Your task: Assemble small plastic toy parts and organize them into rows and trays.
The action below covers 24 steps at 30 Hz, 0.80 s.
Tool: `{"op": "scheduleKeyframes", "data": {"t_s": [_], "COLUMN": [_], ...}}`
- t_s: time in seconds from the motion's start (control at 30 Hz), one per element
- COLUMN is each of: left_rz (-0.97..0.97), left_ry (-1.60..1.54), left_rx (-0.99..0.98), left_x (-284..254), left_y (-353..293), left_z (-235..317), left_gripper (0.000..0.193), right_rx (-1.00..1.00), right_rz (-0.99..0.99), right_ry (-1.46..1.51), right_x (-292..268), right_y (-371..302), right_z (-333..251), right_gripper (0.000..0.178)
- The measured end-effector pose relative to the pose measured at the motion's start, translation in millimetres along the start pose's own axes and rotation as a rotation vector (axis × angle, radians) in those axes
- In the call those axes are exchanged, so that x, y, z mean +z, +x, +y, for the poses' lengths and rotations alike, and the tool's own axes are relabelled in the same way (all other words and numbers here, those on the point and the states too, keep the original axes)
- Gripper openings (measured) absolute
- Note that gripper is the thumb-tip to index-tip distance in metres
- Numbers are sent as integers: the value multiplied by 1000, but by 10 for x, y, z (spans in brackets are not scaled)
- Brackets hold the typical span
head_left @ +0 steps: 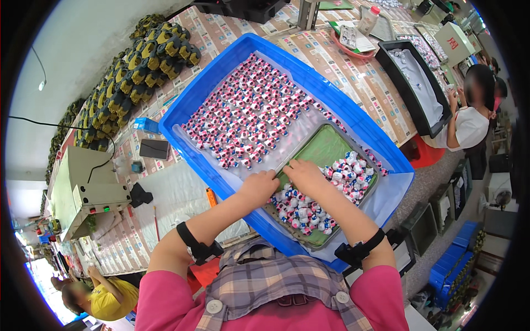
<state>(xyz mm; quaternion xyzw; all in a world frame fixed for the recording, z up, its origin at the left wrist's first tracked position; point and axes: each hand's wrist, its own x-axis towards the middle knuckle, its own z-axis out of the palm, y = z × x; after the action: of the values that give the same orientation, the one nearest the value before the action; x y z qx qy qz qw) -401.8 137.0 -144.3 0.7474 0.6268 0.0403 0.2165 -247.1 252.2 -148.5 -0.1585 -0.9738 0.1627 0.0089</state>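
A metal-edged tray [324, 138] with a green lining sits inside a big blue plastic bin [353, 105]. In its near and right parts lies a heap of small white, pink and blue figurines [309, 212]. More figurines [248, 110] stand in close rows on white sheeting in the bin's far left part. My left hand [258, 187] is just left of the tray's rim, fingers closed and pressed together. My right hand [303, 176] bends over the tray beside the heap, its fingertips curled close to the left ones. Whatever either hand pinches is too small or hidden to make out.
Black-and-yellow moulded parts [149, 60] are piled at the far left. A control box [91, 193] stands on the left of the table. At the right is a black bin [417, 88], where a person [469, 116] in white works. Another person [107, 298] in yellow is at the lower left.
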Motion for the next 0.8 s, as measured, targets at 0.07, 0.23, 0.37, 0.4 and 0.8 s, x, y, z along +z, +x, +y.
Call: {"op": "scheduleKeyframes", "data": {"t_s": [0.07,0.23,0.37,0.4,0.8], "left_rz": [-28,-90,-120,-118,-19], "left_ry": [126,152,181,182,-439], "left_rx": [41,126,251,248,58], "left_x": [-34,-94,-126,-120,-332], "left_y": [-5,31,54,55,-23], "left_z": [59,31,-38,-66,-354], "left_gripper": [17,17,17,17,24], "right_rx": [83,286,559,556,604], "right_rz": [-130,46,-64,-66,71], "right_ry": [86,529,1257,1255,1587], "right_x": [-90,-257,-339,-360,-288], "right_y": [7,53,119,122,69], "right_z": [13,100,128,113,118], "right_gripper": [22,23,29,29,33]}}
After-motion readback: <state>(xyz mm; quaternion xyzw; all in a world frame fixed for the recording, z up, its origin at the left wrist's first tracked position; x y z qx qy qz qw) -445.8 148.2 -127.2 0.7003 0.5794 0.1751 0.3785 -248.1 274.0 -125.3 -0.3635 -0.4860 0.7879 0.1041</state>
